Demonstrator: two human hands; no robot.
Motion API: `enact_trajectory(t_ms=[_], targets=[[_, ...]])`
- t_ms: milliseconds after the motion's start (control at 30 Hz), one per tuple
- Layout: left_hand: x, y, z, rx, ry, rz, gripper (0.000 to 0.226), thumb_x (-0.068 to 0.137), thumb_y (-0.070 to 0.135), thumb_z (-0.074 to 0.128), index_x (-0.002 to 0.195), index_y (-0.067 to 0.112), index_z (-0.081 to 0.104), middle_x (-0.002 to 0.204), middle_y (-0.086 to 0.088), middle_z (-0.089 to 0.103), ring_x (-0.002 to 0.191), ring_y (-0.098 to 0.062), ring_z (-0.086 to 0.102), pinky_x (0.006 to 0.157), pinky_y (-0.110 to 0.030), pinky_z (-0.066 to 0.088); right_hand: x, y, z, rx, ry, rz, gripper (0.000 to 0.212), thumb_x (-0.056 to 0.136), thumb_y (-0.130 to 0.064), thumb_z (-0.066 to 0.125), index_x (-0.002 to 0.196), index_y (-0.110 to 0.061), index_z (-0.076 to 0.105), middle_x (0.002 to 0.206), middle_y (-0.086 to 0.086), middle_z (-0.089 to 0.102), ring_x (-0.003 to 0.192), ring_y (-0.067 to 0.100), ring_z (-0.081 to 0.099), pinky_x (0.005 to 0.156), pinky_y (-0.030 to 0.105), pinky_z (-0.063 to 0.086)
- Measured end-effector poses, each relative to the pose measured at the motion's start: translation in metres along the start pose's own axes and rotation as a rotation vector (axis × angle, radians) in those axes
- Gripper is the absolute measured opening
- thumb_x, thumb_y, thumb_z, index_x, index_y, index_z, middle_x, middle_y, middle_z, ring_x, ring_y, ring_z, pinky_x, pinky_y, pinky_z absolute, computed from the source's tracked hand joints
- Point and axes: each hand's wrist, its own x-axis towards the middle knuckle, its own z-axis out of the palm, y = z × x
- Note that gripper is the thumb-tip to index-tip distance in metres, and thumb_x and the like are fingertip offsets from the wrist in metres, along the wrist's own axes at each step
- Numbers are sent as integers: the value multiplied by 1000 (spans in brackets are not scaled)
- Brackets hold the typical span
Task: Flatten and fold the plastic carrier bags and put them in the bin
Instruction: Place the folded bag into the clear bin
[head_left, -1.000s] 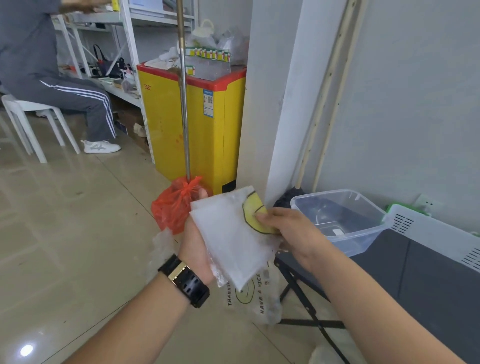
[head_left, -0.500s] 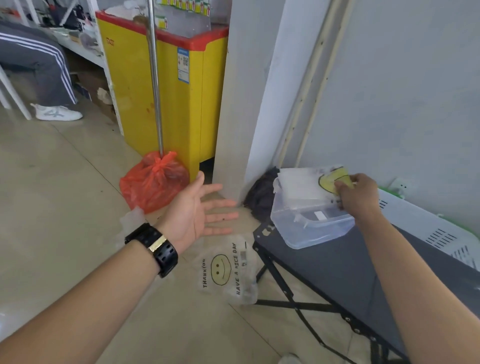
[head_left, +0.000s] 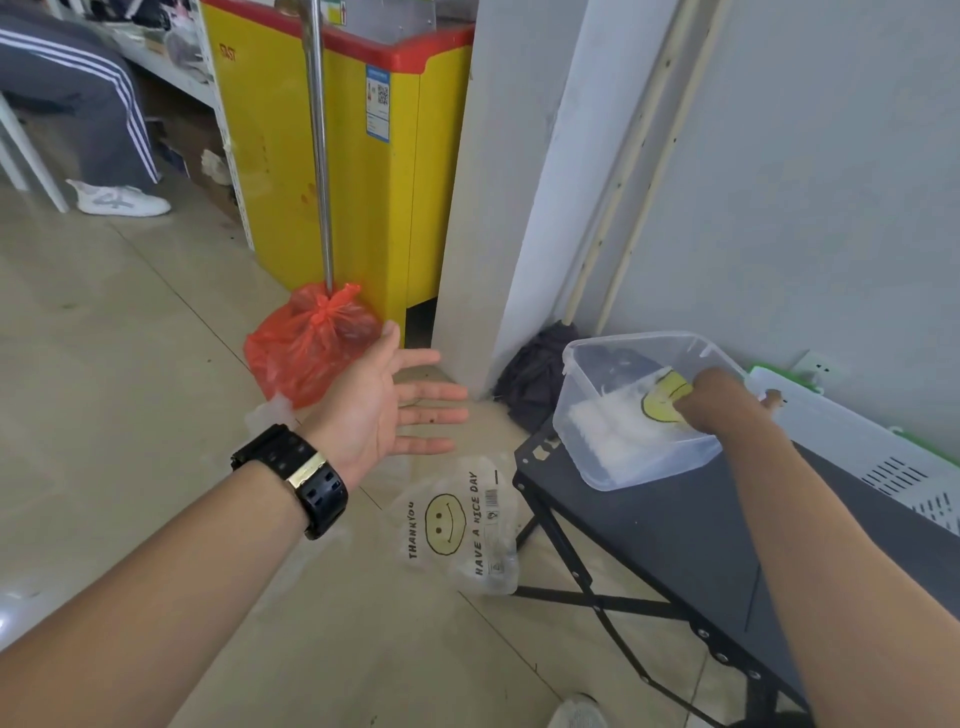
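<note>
A clear plastic bin (head_left: 649, 467) stands on the near corner of a dark folding table (head_left: 675, 530). My right hand (head_left: 719, 400) reaches down into it, fingers curled on a folded white carrier bag (head_left: 613, 426) with a yellow smiley, which lies tilted against the bin's inside. My left hand (head_left: 384, 400) hovers open and palm up over the floor, holding nothing. Below it a crumpled clear smiley bag (head_left: 457, 525) printed "THANK YOU" lies on the tiles. A tied red bag (head_left: 306, 343) sits further back, and a scrap of clear plastic (head_left: 267, 413) shows beside my left wrist.
A white slotted crate (head_left: 857, 447) lies on the table behind the bin. A yellow chest freezer (head_left: 337, 156), a metal pole (head_left: 319, 130) and a wall pillar (head_left: 498, 208) stand behind. Dark cloth (head_left: 530, 379) fills the corner. A seated person's leg (head_left: 104, 114) is far left.
My right hand carried the folded bag away from my left hand, over the bin's rim and down inside it. My left hand let go and stayed open above the floor.
</note>
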Motion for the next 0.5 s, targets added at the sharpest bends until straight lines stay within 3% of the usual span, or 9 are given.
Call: enact_trajectory(t_ms=[100,167,233,300,400,500], targets=[[-3,2,-2,32,12,9,64,98,61,25,134,15,51,113,-20,70,102,-33,70,86,-55,55,-10,-8,-13,-64,74,-20,21,92,-14,45,111,-12,53,107,10,60,122,33,53,117,51,14],[-4,4,-5,67,31,16,63,98,60,24,132,15,52,112,-20,71,101,-34,70,82,-52,57,-22,-28,-26,0,280,-93,14,87,-8,48,100,-9,54,109,17,63,116,36,56,108,45,27],[-2,8,-8,177,55,39,61,98,60,25,130,16,54,108,-16,72,97,-32,71,80,-50,59,-41,-68,-30,163,497,-280,23,87,-5,49,108,-4,59,115,21,63,112,39,55,97,42,37],[2,11,-14,408,82,69,57,98,59,26,127,19,55,107,-11,71,95,-28,71,82,-49,58,-65,-120,-16,315,561,-533,31,89,-5,47,115,-5,62,115,17,64,109,38,55,91,42,42],[13,11,-28,852,86,94,48,99,55,33,120,18,55,110,-4,66,96,-22,66,86,-45,55,-103,-188,43,275,355,-812,24,90,-11,48,107,-10,64,108,11,65,98,32,59,80,40,51],[22,4,-51,1245,62,-26,43,98,52,38,121,18,53,119,-4,62,103,-22,59,90,-35,48,-110,-220,133,105,-238,-694,21,92,-13,46,108,-8,58,113,14,63,95,31,59,76,35,50]])
